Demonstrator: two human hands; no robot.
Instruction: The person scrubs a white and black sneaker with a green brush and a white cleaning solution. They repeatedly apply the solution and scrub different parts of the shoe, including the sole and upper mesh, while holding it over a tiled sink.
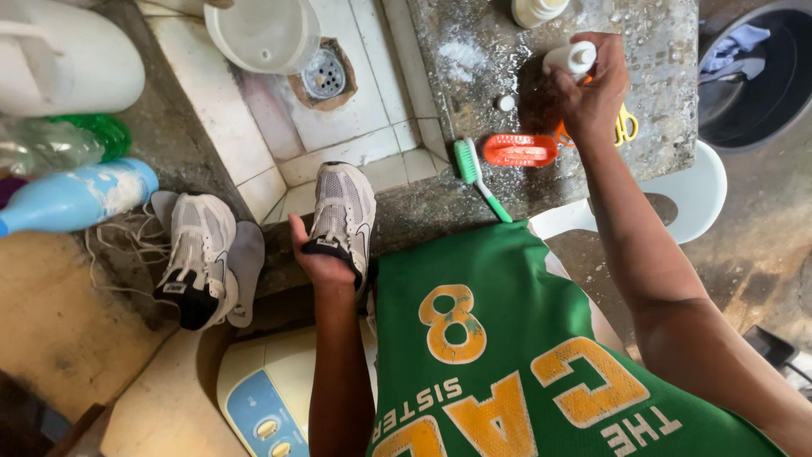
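My left hand (320, 258) grips the heel of a white and grey sneaker (342, 211) that rests on the edge of a tiled wash basin (338, 127). My right hand (592, 89) is stretched out over the speckled concrete counter (491, 51) and closes on a small white bottle (571, 59). A green-handled toothbrush (478, 178) and an orange brush (520, 150) lie on the counter between my hands. The second sneaker (196, 254) lies on the ledge to the left, with a loose insole (247, 267) and white laces (127, 237) beside it.
A white plastic bowl (264, 34) sits in the basin by the drain (324, 76). A blue bottle (76, 196), a clear bottle (46, 144) and a white jug (63, 55) stand at left. A dark tub with cloth (753, 76) is at right, a washing machine (266, 393) below.
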